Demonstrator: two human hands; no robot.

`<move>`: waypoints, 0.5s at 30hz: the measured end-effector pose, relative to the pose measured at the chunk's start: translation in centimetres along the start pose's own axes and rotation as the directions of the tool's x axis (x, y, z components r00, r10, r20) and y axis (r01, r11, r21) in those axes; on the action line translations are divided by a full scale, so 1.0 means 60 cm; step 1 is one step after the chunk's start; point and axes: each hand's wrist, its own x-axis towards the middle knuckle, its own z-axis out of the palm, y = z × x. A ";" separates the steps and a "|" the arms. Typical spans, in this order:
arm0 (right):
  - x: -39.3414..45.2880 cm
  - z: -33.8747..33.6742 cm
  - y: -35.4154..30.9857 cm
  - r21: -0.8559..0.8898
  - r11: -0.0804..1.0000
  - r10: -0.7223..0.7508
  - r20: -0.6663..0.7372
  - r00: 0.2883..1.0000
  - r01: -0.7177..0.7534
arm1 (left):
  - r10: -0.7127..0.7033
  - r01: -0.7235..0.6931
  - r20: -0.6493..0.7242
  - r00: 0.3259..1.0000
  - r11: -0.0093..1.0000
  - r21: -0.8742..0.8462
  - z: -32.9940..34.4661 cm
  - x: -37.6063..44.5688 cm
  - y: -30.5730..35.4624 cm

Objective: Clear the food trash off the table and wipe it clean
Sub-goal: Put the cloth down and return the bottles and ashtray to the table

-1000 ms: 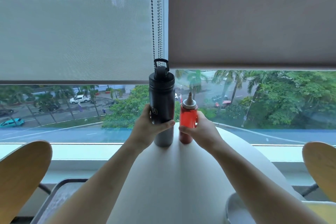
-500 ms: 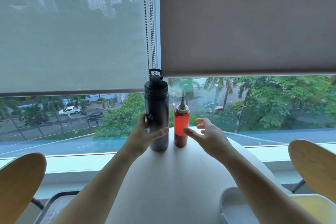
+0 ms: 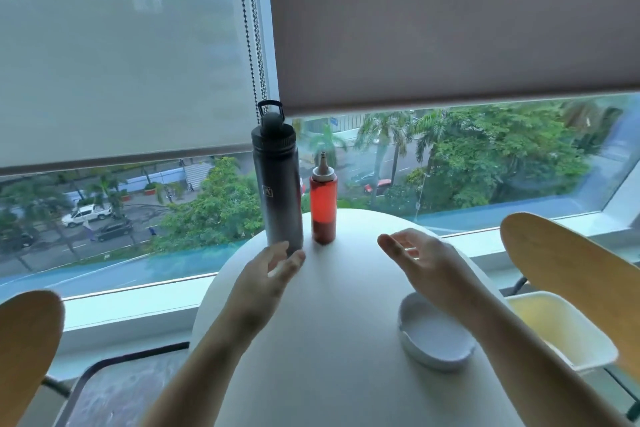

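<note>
A round white table (image 3: 332, 340) fills the lower middle. At its far edge stand a tall dark water bottle (image 3: 277, 184) and, right of it, a red squeeze sauce bottle (image 3: 323, 204), both upright. My left hand (image 3: 266, 277) hovers just in front of the water bottle's base, fingers relaxed, holding nothing. My right hand (image 3: 422, 263) is open over the table, to the right of the sauce bottle and apart from it. A shallow white dish (image 3: 433, 340) sits on the table under my right forearm.
Wooden chair backs stand at the left (image 3: 24, 350) and right (image 3: 571, 274). A pale yellow chair seat (image 3: 554, 326) is beside the table on the right. A dark-framed low surface (image 3: 114, 388) lies lower left. Window, roller blinds and bead chains (image 3: 254, 28) are behind the bottles.
My left hand let go of the water bottle and drew back. My right hand, which released the sauce bottle earlier, moved farther right. Both bottles stay standing.
</note>
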 end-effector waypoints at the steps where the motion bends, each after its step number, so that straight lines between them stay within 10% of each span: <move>1: -0.009 0.000 -0.001 -0.004 1.000 0.004 -0.009 1.000 -0.004 | 0.014 -0.014 0.005 1.000 1.000 0.016 0.004 -0.004 0.000; 15: -0.111 -0.017 0.022 -0.077 0.997 0.020 -0.157 0.987 -0.032 | 0.171 -0.195 0.185 0.968 0.973 0.121 0.062 -0.074 0.020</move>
